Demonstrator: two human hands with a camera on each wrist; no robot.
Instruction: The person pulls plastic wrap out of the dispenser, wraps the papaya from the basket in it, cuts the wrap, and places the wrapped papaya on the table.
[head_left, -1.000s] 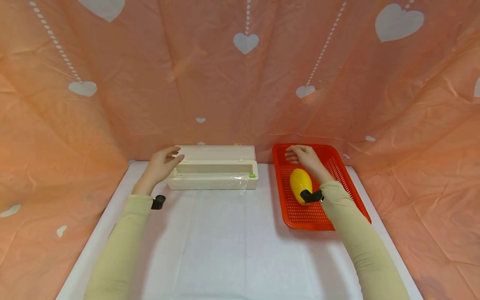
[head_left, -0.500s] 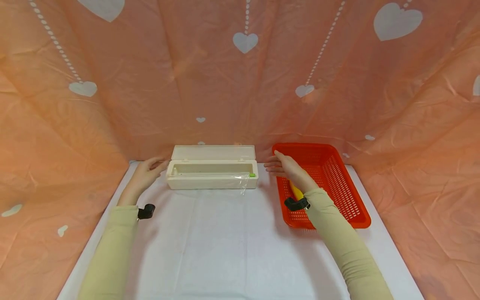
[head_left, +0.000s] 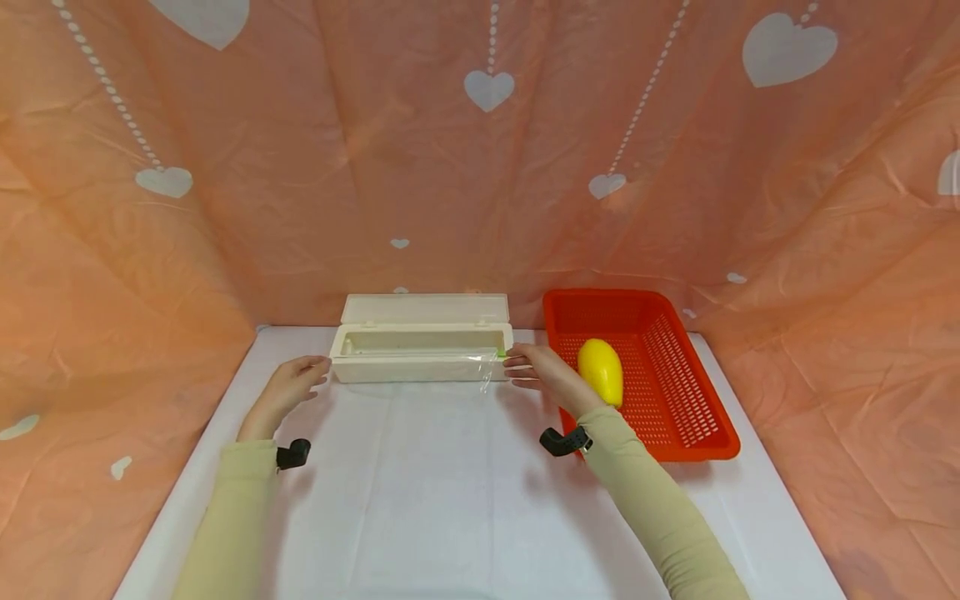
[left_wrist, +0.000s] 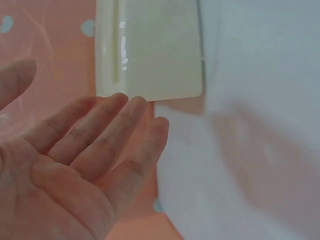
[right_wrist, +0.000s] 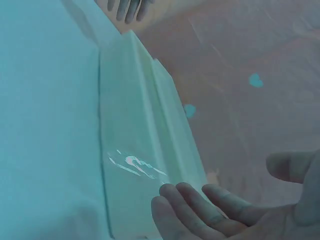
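Observation:
A long white plastic wrap box lies at the back of the table with its lid raised. Clear film hangs over the front near its right end, by a small green piece. My left hand is at the box's left end, fingers extended; in the left wrist view the fingertips lie close to the box end, and contact is unclear. At the right end, my right hand has straight, spread fingers beside the box and film. Neither hand holds anything.
A red plastic basket stands to the right, with a yellow mango-like fruit inside it. White cloth covers the table. A pink curtain with hearts rises behind and at both sides.
From above the basket, my right hand has moved left and nearer to the box's right end. My left hand has drawn back left and lower, to the box's left end.

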